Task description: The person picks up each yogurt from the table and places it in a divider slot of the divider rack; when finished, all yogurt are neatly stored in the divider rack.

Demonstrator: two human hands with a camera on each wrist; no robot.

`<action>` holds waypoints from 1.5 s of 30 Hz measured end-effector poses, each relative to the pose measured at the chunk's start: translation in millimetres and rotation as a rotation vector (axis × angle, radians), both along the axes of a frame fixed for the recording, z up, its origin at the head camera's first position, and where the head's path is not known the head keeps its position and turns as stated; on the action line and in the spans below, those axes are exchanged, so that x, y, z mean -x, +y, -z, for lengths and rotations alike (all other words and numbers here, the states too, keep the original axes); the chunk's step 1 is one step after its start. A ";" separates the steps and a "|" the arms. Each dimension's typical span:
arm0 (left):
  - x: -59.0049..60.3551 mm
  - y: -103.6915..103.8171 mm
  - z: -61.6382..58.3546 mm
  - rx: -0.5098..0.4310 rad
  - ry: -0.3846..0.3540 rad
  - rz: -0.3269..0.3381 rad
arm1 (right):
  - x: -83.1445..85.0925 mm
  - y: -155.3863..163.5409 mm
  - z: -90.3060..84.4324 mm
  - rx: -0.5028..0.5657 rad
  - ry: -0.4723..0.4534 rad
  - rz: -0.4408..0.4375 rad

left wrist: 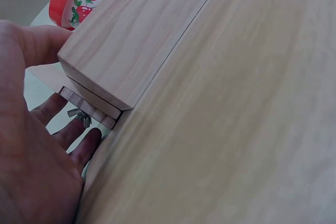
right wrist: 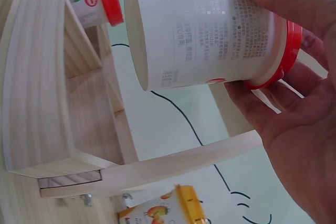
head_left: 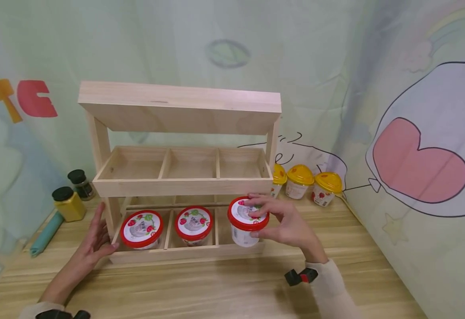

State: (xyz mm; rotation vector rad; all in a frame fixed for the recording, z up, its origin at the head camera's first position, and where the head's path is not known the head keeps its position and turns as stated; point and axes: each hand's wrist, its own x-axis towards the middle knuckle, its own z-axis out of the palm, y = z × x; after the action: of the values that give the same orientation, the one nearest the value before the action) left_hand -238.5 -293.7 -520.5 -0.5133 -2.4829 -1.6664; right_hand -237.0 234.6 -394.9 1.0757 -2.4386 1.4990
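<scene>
At the frame's lower centre, the right hand [head_left: 284,223] pinches a red-lidded white paper yogurt cup [head_left: 246,221] by its rim above the wooden rack's [head_left: 184,181] bottom-right compartment. Likely light, crushable; rim hold suits. Left hand [head_left: 96,239], fingers spread, steadies the rack.

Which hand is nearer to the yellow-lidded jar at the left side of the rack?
Left. The left hand rests on the rack's corner near the jar; the right hand grips a red-lidded cup far right.

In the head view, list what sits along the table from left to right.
Teal roll → yellow jar → left hand → two red-lidded cups → red-lidded cup in right hand → three yellow-lidded cups.
</scene>
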 end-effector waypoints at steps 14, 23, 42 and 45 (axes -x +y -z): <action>0.3 -1.6 0.1 0.006 -0.004 0.001 | 7.9 -12.0 20.2 -0.040 0.018 0.031; 0.3 -2.1 0.7 0.011 -0.013 -0.001 | 11.8 -18.7 31.1 -0.018 0.101 0.107; 0.5 -1.9 2.4 0.008 -0.011 -0.001 | 19.7 -34.1 57.0 -0.046 0.200 0.286; 0.7 -2.1 2.5 0.007 -0.001 0.001 | 22.8 -36.7 68.1 -0.096 0.219 0.284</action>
State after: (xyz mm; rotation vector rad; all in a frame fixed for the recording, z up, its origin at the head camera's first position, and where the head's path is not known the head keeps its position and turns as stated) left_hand -239.2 -295.7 -522.9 -0.5144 -2.4906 -1.6597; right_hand -259.9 198.0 -463.0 0.8150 -2.4056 1.1278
